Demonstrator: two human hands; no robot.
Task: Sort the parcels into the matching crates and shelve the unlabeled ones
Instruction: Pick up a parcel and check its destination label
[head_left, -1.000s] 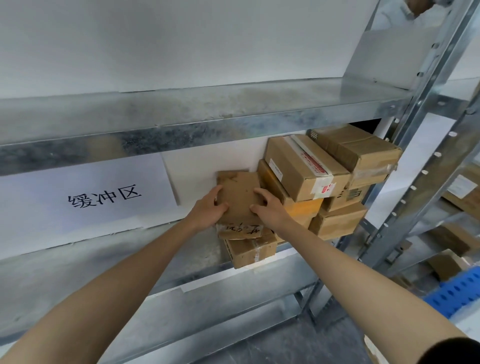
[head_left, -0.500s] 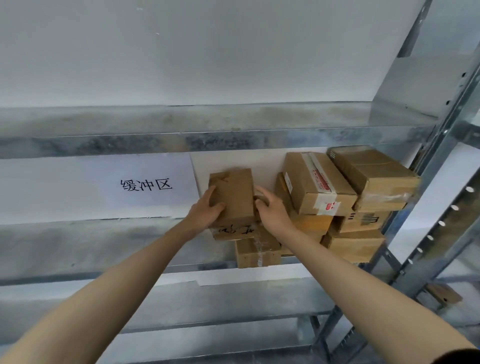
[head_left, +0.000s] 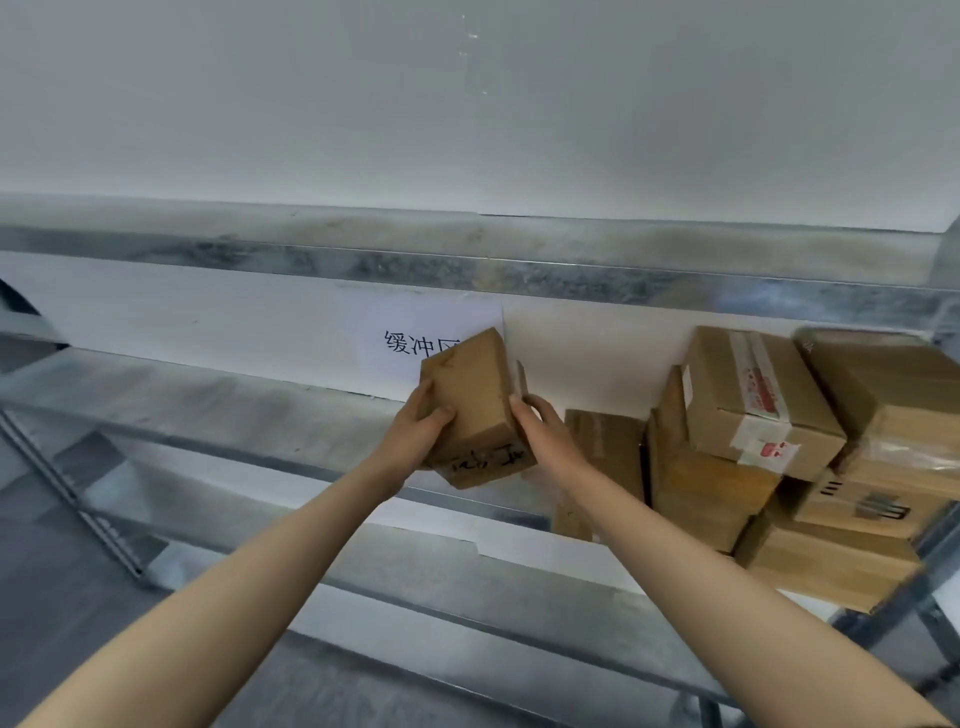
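While the metal shelf (head_left: 260, 415) was seen across the whole view, a pile of brown parcels (head_left: 753, 405) was stacked on its right part. A small brown parcel (head_left: 472, 395) with handwriting was held tilted, just left of the pile, before a paper sign (head_left: 415, 332). It was gripped at both sides by the left hand (head_left: 415, 441) and the right hand (head_left: 545, 441), with fingers curled round its edges.

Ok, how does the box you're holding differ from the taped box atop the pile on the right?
The held box is tilted, gripped between the left hand and right hand; the taped box rests on the stack of boxes. The held box bears handwriting on its near face; the taped box carries white tape with red print. Both are brown cardboard.
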